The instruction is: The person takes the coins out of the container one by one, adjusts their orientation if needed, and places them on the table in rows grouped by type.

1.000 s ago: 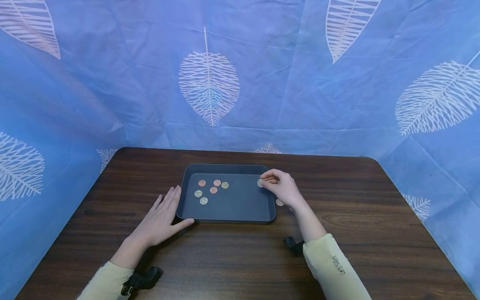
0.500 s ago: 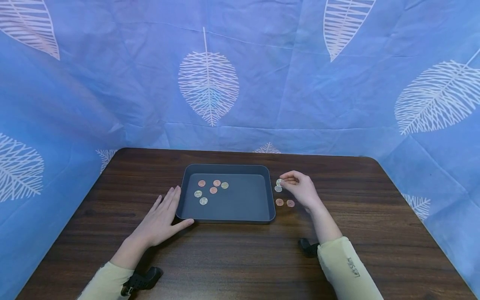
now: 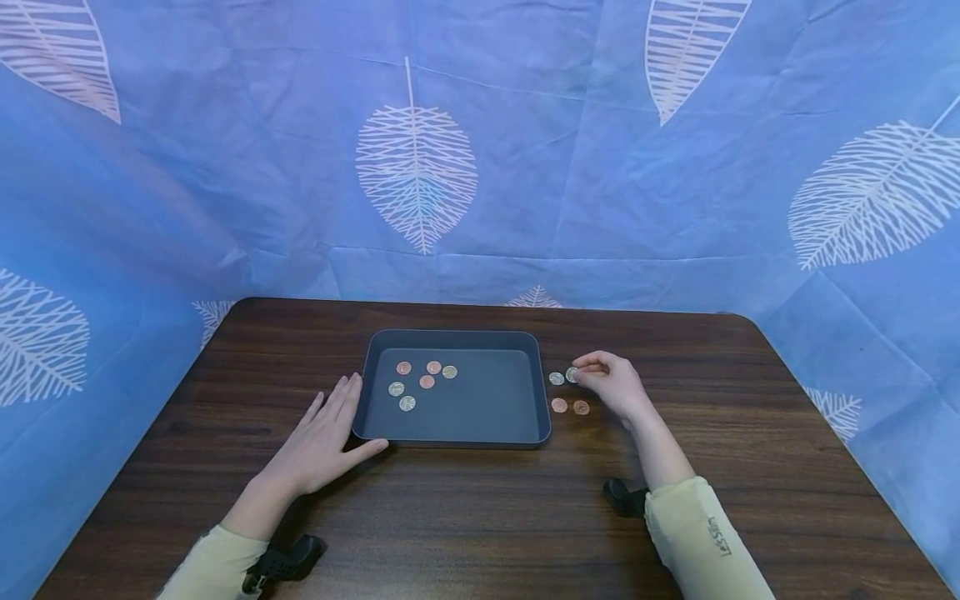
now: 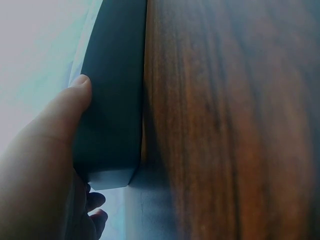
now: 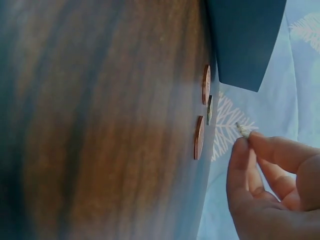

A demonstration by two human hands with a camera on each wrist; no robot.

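- The right hand (image 3: 615,390) pinches a silver coin (image 3: 572,375) between thumb and fingertips, just above the table (image 3: 480,517), right of the tray (image 3: 546,392).
- Three more coins (image 3: 570,406) lie just beside that hand, between it and the tray wall; the right hand is far nearer them.
- The left hand (image 3: 322,442) lies flat, fingers straight, touching the tray's left wall, well apart from the held coin.
- Six coins (image 3: 420,382) sit inside the tray's left half.

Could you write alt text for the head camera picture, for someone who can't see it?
A person's right hand pinches a silver coin beside three coins lying on a dark wooden table. The left hand rests flat against a dark tray holding six coins.
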